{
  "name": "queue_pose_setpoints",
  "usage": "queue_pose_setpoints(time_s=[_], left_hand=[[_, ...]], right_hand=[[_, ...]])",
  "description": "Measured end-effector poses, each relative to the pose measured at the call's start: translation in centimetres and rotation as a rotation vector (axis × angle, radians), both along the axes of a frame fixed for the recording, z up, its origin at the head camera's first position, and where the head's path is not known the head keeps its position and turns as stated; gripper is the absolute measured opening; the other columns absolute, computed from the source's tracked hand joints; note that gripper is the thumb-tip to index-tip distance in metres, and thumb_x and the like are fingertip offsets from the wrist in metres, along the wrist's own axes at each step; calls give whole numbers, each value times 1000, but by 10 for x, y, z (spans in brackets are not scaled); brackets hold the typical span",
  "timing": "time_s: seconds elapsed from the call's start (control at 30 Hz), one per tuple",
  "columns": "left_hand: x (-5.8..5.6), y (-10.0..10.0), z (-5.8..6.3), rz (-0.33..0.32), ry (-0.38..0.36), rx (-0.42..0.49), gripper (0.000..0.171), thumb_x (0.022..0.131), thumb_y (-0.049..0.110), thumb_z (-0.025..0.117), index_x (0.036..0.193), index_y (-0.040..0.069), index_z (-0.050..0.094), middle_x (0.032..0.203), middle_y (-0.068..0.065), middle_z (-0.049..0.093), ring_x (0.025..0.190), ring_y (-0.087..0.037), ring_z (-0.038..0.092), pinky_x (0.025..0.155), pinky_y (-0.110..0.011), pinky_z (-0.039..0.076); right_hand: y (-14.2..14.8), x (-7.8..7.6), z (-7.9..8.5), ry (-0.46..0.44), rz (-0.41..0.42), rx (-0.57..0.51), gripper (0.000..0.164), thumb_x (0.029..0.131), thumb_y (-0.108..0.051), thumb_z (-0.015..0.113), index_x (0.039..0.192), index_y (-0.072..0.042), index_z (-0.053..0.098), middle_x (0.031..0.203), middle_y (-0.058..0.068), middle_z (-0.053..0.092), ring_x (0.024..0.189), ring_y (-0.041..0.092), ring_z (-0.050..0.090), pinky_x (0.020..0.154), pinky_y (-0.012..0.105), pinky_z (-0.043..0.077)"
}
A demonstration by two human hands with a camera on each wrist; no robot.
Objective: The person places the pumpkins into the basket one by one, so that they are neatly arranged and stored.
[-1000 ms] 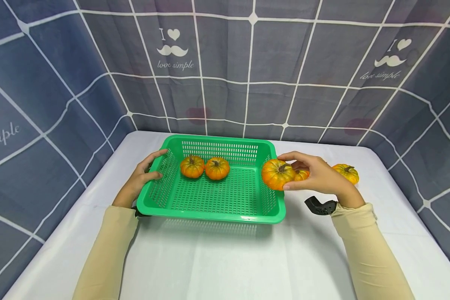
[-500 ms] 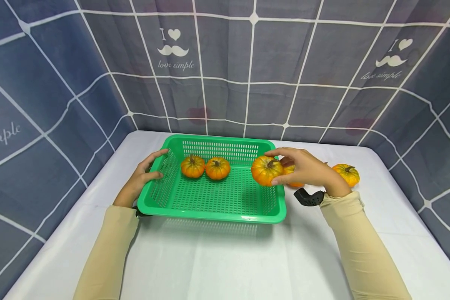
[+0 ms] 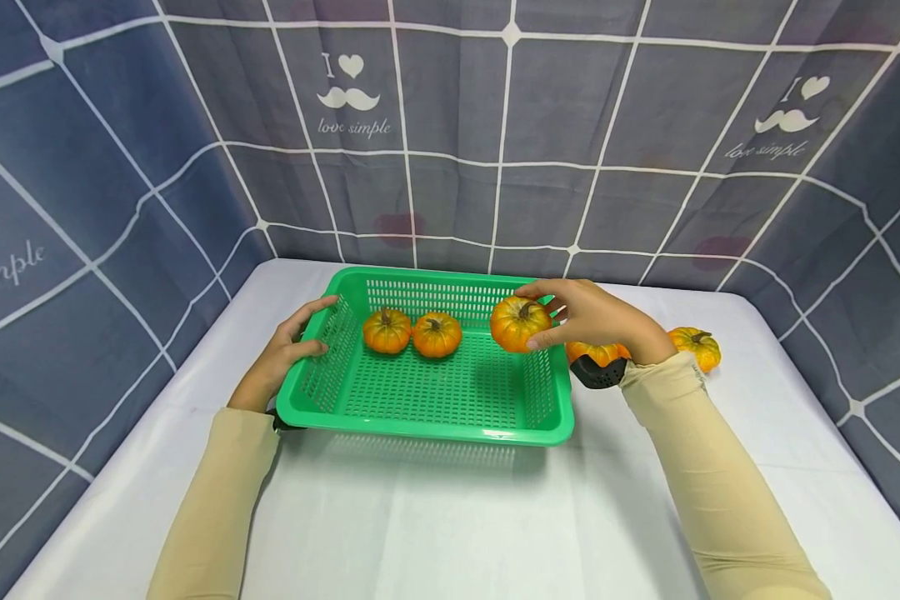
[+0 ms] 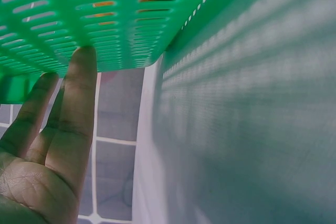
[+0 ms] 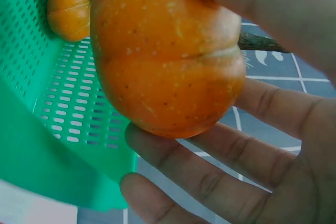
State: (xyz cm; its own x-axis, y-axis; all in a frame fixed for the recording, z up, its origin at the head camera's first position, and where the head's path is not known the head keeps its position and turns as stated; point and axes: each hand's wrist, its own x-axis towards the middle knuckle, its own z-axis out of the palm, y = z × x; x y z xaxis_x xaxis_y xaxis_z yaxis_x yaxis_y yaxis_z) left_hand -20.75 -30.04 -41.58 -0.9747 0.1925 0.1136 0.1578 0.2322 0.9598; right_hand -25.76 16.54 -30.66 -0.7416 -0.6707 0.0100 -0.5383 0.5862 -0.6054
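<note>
One pumpkin [image 3: 516, 327], likely firm, fairly light and best held round its sides, hangs gripped in the right hand [image 3: 594, 313] over a green basket [image 3: 427, 429] that the left hand [image 3: 279, 357] clasps.

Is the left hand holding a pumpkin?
No, the left hand holds the green plastic basket, while the right hand grips a pumpkin.

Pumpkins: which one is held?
The pumpkin over the right end of the basket, gripped by the right hand. Two other pumpkins sit inside the basket; the remaining visible pumpkins lie on the table to its right.
</note>
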Motion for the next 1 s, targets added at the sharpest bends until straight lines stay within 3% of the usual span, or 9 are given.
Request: queue_pose_setpoints(time_s=[0.23, 0.43, 0.57, 0.73, 0.8, 1.0], left_hand=[[-1, 1, 0, -1, 3, 5, 82, 90, -2, 56, 168, 8, 37, 178, -14, 22, 140, -29, 39, 100, -30, 42], [-1, 0, 0, 6, 6, -2, 81, 90, -2, 56, 168, 8, 37, 178, -14, 21, 141, -26, 39, 99, -29, 42], [-1, 0, 0, 6, -2, 10, 82, 90, -2, 56, 168, 9, 38, 176, -15, 24, 128, -25, 46, 95, -28, 45], [0, 0, 1, 6, 3, -4, 81, 90, -2, 56, 168, 6, 36, 178, -14, 21, 146, -31, 35, 100, -30, 41], [0, 0, 1, 5, 8, -7, 81, 90, -3, 56, 168, 6, 36, 179, -14, 20, 148, -28, 32, 100, -29, 40], [0, 0, 2, 4, 4, 7, 81, 90, -4, 55, 168, 6, 36, 177, -15, 22, 131, -21, 43, 96, -26, 44]], right_hand=[[-13, -9, 2, 2, -4, 48, 71, 89, -26, 91, 148, 1, 62, 134, 20, 68, 108, 34, 70, 95, 50, 59], [-24, -19, -1, 2, 4, 80, 68, 89, -23, 89, 148, -1, 63, 138, 22, 66, 120, 37, 63, 103, 53, 51], [-32, -23, -4, -13, 3, 108, 70, 88, -23, 89, 149, -1, 62, 141, 23, 65, 128, 40, 59, 109, 56, 47], [-41, -30, -9, -33, -5, 135, 70, 89, -24, 88, 150, -3, 62, 142, 22, 65, 126, 39, 59, 107, 53, 48], [-44, -32, -11, -50, -17, 142, 70, 89, -24, 88, 151, -4, 62, 143, 22, 64, 126, 39, 59, 107, 54, 48], [-53, -38, -16, -100, -45, 166, 71, 89, -24, 88, 151, -4, 61, 146, 24, 62, 138, 44, 47, 114, 59, 41]])
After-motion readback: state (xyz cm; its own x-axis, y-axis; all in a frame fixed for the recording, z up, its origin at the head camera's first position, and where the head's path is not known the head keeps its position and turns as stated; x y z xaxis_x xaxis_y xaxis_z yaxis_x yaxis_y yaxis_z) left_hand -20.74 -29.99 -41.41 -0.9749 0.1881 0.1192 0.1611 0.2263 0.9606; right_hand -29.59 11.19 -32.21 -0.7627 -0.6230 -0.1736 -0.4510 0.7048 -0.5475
